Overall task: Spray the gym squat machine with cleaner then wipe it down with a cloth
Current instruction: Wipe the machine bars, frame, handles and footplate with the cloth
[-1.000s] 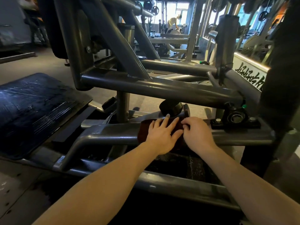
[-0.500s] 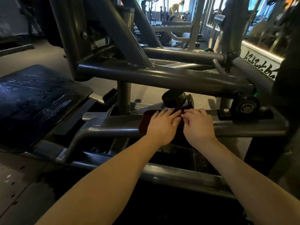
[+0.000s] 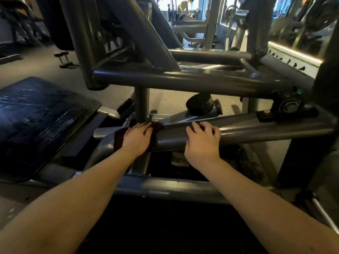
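under the left hand (image 3: 136, 137), a dark red cloth (image 3: 119, 140) covers the squat machine's lower frame tube (image 3: 256, 129). the cloth could bunch or slide off the rounded tube where the upright post (image 3: 141, 105) crowds the fingertips. left fingers press it, spread and fairly flat; beside them, the right hand (image 3: 201, 139) hooks bare fingers over the tube.

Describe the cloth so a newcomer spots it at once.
Start at the big black ribbed footplate on the left. Right of it runs a grey bar; the cloth drapes its left end, under the left hand. It is the only dark red, soft thing there.
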The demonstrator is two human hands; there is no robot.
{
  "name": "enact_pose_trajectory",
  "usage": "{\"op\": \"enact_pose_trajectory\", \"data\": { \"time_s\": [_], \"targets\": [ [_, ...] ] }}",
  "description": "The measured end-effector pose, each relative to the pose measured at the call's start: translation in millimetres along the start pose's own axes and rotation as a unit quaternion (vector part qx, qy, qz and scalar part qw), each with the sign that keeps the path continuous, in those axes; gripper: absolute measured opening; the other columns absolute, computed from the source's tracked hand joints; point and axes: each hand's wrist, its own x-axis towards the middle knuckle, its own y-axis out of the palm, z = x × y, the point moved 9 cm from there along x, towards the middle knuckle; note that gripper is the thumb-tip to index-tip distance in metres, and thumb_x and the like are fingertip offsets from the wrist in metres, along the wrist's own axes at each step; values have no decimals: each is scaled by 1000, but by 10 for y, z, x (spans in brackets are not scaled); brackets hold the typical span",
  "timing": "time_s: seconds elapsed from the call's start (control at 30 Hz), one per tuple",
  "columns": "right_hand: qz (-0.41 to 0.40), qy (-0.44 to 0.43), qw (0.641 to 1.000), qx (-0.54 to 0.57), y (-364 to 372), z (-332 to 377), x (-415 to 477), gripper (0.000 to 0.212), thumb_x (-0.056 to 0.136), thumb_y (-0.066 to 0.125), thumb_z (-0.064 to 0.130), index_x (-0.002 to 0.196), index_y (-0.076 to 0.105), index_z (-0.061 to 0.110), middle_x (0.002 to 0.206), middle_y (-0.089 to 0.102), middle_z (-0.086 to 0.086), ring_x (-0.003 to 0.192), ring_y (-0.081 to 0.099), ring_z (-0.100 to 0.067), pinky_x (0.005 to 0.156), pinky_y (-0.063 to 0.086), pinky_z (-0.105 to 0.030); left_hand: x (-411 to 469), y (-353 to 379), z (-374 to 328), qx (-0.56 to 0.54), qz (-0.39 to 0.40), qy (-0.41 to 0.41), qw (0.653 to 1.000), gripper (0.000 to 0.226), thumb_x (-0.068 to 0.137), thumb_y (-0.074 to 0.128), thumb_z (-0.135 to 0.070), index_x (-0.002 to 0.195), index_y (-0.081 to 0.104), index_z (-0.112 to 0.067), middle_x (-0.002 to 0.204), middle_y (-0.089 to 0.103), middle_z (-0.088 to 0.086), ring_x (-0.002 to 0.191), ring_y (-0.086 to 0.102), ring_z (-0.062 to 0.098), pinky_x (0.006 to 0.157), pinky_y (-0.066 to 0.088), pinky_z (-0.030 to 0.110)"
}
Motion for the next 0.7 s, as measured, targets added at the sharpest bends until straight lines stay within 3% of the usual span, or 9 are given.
{"op": "enact_pose_trajectory", "data": {
  "time_s": [0.13, 0.23, 0.33, 0.47, 0.6, 0.7],
  "targets": [
    [-6, 19, 1000, 8, -27, 150, 27, 44, 93, 58, 31, 136, 58, 25, 152, 46, 0, 142, 29, -29, 116, 22, -51, 179, 194, -485, -3, 47, 62, 997, 40, 109, 39, -42, 141, 60, -30, 137, 64, 7, 126, 58, 28, 112, 41, 41],
    [-2, 36, 999, 27, 84, 275, 1, 45, 93, 62, 29, 138, 58, 28, 153, 44, 1, 144, 26, -28, 113, 24, -50, 202, 287, -495, -17, 72, 83, 994, 42, 109, 38, -43, 146, 55, -33, 139, 63, 5, 126, 58, 25, 115, 40, 43],
    [-54, 50, 995, 62, 181, 362, -56, 47, 96, 64, 29, 142, 57, 30, 157, 42, 2, 147, 25, -27, 110, 26, -47, 125, 101, -217, -22, 41, 95, 994, 40, 109, 41, -39, 146, 54, -30, 147, 57, 2, 135, 51, 23, 118, 34, 39],
    [-102, 49, 988, 103, 318, 612, -113, 46, 95, 67, 29, 141, 61, 28, 157, 45, 0, 147, 28, -29, 106, 28, -47, 68, -184, 629, -48, 4, -1, 999, 38, 109, 41, -41, 144, 55, -36, 144, 58, -2, 132, 52, 21, 118, 36, 43],
    [-89, 67, 987, 117, 452, 867, -127, 52, 95, 68, 32, 145, 55, 30, 160, 40, 1, 151, 22, -27, 107, 30, -48, 47, -350, 1245, -85, -9, -123, 989, 41, 110, 37, -40, 147, 53, -30, 123, 58, -1, 111, 54, 18, 98, 41, 35],
    [-100, 81, 983, 132, 478, 901, -125, 53, 94, 69, 30, 146, 55, 30, 160, 40, 1, 152, 21, -27, 108, 30, -48, 66, -357, 1235, -81, -24, -120, 989, 42, 109, 39, -42, 146, 54, -31, 134, 60, 1, 111, 55, 17, 97, 41, 36]
  ]
}}
